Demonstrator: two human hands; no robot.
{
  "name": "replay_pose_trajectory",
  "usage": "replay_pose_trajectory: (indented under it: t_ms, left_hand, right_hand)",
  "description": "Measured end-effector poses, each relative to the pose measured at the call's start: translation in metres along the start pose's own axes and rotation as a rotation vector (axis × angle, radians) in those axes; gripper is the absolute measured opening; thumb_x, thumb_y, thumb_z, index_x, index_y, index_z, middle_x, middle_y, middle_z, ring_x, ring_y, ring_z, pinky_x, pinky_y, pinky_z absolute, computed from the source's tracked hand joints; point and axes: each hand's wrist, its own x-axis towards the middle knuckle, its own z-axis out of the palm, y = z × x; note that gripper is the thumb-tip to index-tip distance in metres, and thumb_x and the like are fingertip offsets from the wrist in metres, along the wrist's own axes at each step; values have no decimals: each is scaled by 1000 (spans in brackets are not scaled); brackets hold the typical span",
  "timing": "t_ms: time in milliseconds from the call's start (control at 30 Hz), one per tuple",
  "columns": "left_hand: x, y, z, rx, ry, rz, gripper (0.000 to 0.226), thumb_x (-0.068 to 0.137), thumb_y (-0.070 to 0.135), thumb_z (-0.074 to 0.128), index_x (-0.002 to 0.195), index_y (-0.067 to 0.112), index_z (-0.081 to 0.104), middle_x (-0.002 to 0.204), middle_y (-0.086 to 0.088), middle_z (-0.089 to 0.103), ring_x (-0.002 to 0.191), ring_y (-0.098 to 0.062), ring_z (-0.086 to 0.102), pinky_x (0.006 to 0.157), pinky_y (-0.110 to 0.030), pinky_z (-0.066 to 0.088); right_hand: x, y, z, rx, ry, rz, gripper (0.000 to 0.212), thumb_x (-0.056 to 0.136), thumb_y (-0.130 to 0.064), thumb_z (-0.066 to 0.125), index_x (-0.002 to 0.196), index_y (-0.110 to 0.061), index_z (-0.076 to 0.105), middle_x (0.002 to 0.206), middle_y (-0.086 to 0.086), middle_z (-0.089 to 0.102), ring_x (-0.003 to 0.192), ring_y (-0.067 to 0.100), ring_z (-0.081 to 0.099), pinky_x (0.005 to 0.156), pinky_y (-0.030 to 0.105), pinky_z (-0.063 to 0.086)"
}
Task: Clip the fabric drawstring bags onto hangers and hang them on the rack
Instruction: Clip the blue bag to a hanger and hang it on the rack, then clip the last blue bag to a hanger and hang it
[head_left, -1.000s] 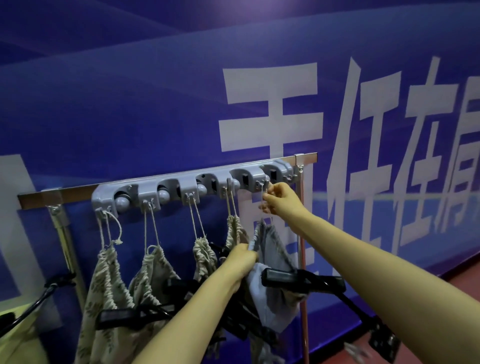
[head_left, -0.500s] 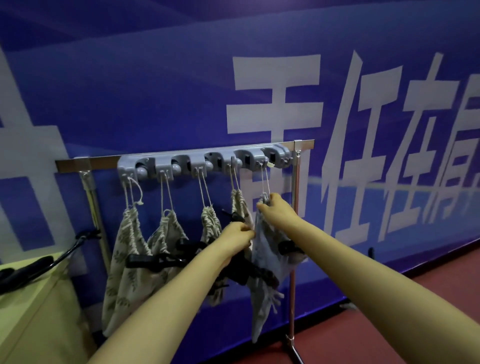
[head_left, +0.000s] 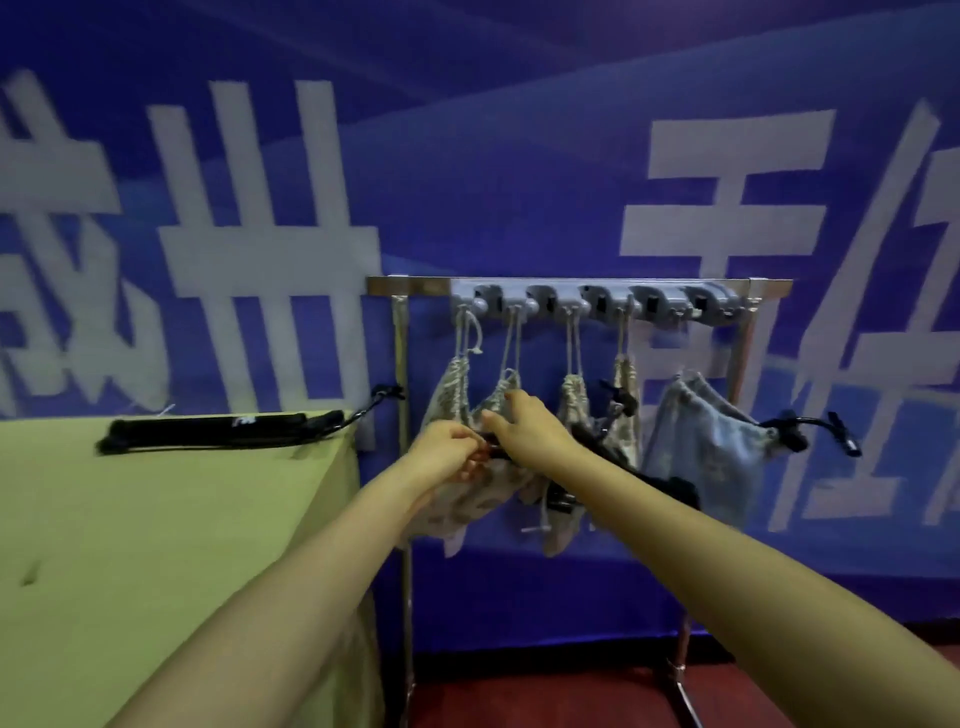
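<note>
A metal rack (head_left: 582, 285) carries a grey hook strip (head_left: 597, 301). Several patterned drawstring bags (head_left: 574, 400) hang from it by their cords, each clipped to a black hanger. A pale blue bag (head_left: 711, 447) hangs at the right end with its black hanger (head_left: 810, 426) sticking out to the right. My left hand (head_left: 449, 449) pinches a black hanger clip at the leftmost bags. My right hand (head_left: 524, 428) rests on the second bag (head_left: 498, 397) beside it, fingers bent over the hanger. The hanger under both hands is mostly hidden.
A table with a yellow-green cover (head_left: 171, 519) stands left of the rack, with black hangers (head_left: 218, 428) lying along its far edge. A blue banner wall (head_left: 467, 156) with white characters is close behind. The floor (head_left: 571, 701) below is red.
The view has pulled back and turned left. My right hand left the blue bag's cord at the right-end hook and moved left; both hands are now at the leftmost bags.
</note>
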Motion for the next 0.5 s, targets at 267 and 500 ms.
replay_pose_trajectory:
  t_ms: [267,500]
  left_hand:
    - [-56,-59,-153,-2,229,-102,22,93,5,42,80,10,59,72,-4,60,58,-13,55,53,-20,43]
    - [-97,-125,-256,34,405,-196,13,91,15,55,81,10,62,76,-5,65,68,-21,59,70,-34,49]
  right_hand:
    - [-13,-132,105,135,-117,-198,55,97,-40,44,142,-9,35,137,11,49,125,28,48,98,34,39]
    - [-37,-213,204,155,-309,-259,64,97,-43,44,148,-10,24,151,13,35,136,29,39,108,39,37]
